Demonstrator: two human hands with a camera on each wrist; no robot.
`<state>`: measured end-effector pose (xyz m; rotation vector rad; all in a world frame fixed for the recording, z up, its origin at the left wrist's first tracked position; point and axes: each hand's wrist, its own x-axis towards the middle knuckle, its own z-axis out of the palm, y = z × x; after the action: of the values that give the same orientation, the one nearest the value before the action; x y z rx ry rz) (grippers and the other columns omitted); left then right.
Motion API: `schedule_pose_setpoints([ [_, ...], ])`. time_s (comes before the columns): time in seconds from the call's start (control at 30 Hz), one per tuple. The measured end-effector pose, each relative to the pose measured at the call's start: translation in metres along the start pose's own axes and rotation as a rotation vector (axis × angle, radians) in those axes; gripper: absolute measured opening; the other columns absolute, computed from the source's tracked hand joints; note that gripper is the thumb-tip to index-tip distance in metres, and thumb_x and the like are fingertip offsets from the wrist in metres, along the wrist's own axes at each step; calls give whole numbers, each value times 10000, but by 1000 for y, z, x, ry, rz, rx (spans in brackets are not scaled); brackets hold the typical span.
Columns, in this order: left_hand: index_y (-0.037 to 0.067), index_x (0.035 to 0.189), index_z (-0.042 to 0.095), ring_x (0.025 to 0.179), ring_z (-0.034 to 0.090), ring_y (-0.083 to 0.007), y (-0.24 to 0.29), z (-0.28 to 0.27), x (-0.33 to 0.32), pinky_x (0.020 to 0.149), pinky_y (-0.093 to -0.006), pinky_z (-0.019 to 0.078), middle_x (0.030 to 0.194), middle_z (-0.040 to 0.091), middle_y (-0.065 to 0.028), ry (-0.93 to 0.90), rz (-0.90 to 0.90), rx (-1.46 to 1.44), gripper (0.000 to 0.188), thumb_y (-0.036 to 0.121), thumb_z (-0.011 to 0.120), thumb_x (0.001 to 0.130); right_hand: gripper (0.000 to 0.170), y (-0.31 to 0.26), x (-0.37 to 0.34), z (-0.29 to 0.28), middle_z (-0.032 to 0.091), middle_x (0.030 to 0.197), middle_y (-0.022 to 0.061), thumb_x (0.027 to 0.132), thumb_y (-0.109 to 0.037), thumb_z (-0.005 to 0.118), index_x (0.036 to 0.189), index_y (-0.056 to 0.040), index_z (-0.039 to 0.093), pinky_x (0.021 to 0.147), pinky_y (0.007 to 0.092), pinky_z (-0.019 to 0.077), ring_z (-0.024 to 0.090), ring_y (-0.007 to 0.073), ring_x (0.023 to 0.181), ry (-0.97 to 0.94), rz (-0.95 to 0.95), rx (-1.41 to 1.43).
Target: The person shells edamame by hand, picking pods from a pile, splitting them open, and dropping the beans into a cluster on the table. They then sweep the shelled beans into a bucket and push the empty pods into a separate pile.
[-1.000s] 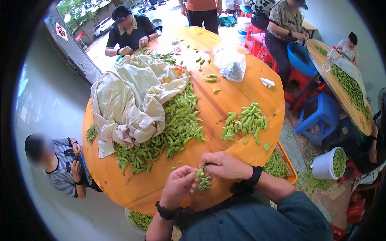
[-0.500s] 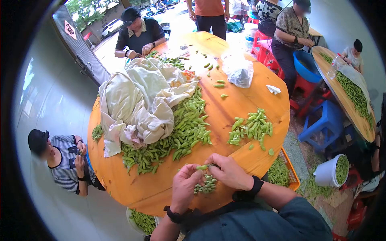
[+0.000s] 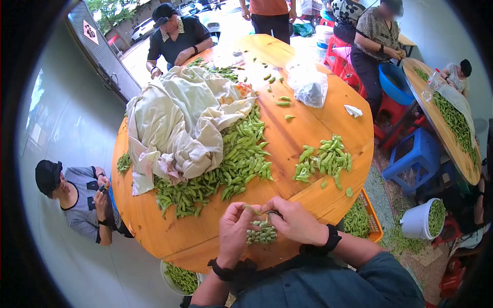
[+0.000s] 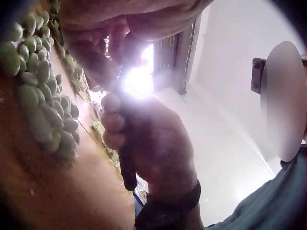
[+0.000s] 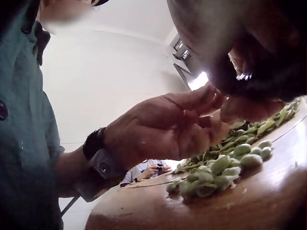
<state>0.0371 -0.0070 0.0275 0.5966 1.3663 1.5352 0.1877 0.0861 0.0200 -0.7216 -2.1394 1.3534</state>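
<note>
Held over the table's near edge, my left hand [image 3: 235, 226] pinches a green bean pod [image 3: 251, 209] between thumb and fingers. My right hand [image 3: 297, 220] meets it from the other side, its fingers curled round a dark-handled tool [image 4: 127, 165]. What kind of tool it is, I cannot tell; its working end is hidden by the fingers. Under both hands lies a small heap of shelled green beans [image 3: 263, 233], seen close up in both wrist views. The left hand [image 5: 163, 124] shows bent fingertips close to the right hand in the right wrist view.
A large pile of pods [image 3: 241, 154] lies partly under a pale cloth [image 3: 174, 123] on the wooden table [image 3: 215, 236]. Opened pods [image 3: 328, 160] lie at right. Below the edge are an orange crate [image 3: 371, 215] and a white bucket [image 3: 417, 224]. Other people sit around.
The pod between my hands has shifted and is now more covered by my fingers. Both hands stay over the bean heap. The person at the far side has lowered one hand.
</note>
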Motion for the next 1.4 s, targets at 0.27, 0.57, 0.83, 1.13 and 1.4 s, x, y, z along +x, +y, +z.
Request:
schedule_pose_setpoints([
  [0.27,11,1066,569,752,655,-130,-6,-12,2,622,-251,563,925,663,-70,-122,-92,-2,132,116,588,988,165,-3,1,-4,648,782,199,882,-57,559,1026,15,595,633,399,514,658,341,693,7,-2,-3],
  [0.57,10,1027,601,702,646,-119,-7,-10,-2,598,-240,550,891,664,-48,-89,-95,60,103,52,635,939,193,-1,3,-6,680,830,180,866,-73,573,1017,43,600,672,356,530,679,276,720,-34,33,52],
  [0.83,2,1045,602,700,643,-112,-7,-2,-4,613,-234,541,881,667,-43,-83,-68,52,121,33,637,934,199,9,5,-6,675,823,220,852,-90,574,982,44,644,699,400,536,686,331,764,-34,145,213],
  [1.13,-2,1032,599,710,648,-108,-10,0,-5,632,-234,538,868,670,-43,-57,-21,112,131,26,656,918,178,8,6,-9,677,792,64,912,-90,570,1019,46,608,605,261,517,628,97,673,-133,209,192],
  [1.4,-10,948,597,687,616,-89,-11,10,-12,618,-227,494,825,663,-45,-1,202,391,102,5,678,888,170,6,3,-3,649,772,201,851,-87,578,975,24,608,641,412,517,647,330,701,-14,40,10],
])
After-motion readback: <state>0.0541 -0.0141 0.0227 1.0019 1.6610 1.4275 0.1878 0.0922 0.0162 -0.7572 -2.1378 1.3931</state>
